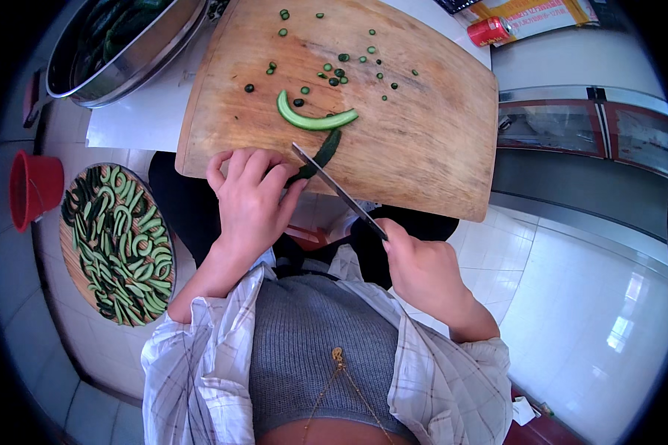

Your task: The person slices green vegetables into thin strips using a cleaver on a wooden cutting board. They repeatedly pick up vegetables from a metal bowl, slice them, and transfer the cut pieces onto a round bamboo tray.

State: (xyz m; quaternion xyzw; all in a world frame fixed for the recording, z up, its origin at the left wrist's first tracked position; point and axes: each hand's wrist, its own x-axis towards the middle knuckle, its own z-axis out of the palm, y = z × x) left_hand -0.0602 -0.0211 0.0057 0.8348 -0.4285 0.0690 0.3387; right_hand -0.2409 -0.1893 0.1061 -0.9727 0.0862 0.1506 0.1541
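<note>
On the wooden cutting board (423, 144), my left hand (253, 194) presses a dark green cucumber piece (327, 149) near the board's front edge. My right hand (423, 261) grips a kitchen knife (342, 194) by its handle, the blade slanting across the cucumber piece close to my left fingertips. How deep the blade sits cannot be seen. A curved cucumber half (314, 120) lies just beyond, its pale cut side showing. Several small cucumber end slices (338, 73) are scattered over the far part of the board.
A metal basin (145, 69) of whole cucumbers stands at the far left. Below it on the floor are a red bucket (30, 189) and a round woven tray (72, 267) covered with cut cucumber pieces. A red can (487, 31) lies at the far right, near a glass-fronted cabinet (579, 122).
</note>
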